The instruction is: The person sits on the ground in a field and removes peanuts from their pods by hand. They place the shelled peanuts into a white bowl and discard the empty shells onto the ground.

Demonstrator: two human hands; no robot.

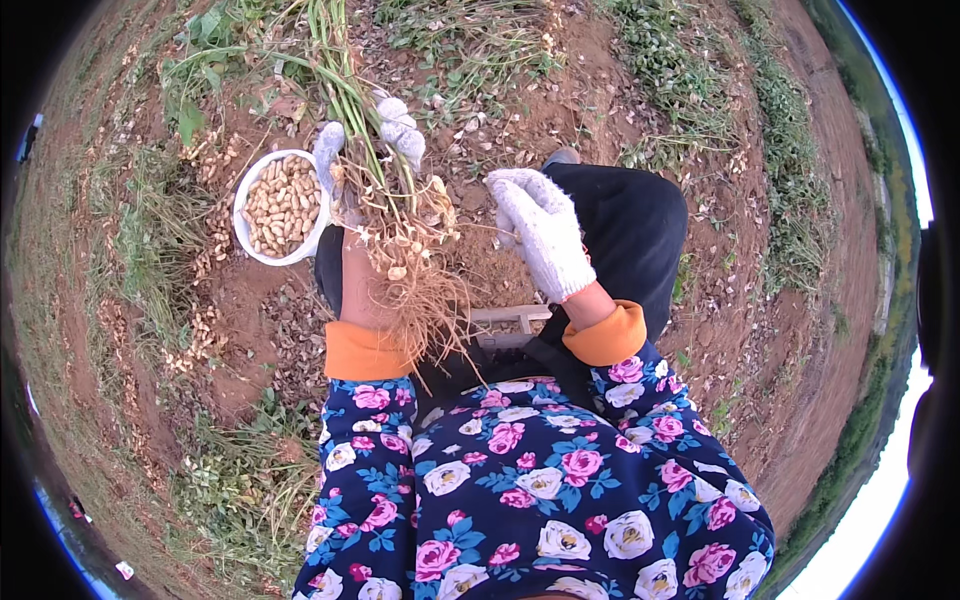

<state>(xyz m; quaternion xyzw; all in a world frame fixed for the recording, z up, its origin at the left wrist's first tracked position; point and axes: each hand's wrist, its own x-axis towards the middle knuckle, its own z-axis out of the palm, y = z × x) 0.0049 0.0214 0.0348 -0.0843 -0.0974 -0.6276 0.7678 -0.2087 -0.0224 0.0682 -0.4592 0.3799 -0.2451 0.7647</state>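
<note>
My left hand (401, 131), in a white knit glove, is closed around the stems of a pulled-up peanut plant bunch (375, 161). Green stalks stretch away from me above the hand, and the tangled brown roots (424, 304) hang over my left forearm. Several peanut pods (396, 273) cling among the roots. To the right of the bunch is my right hand (534, 225), also gloved, with its fingers curled together. A thin strand (480, 226) runs from the bunch to these fingers; the fingertips partly hide what they pinch.
A white bucket (238, 214) of loose peanuts (281, 206) stands left of my left hand. More peanuts (199, 337) lie on the soil beyond it. Cut plants (686, 82) lie in rows. A wooden frame (510, 313) is between my legs.
</note>
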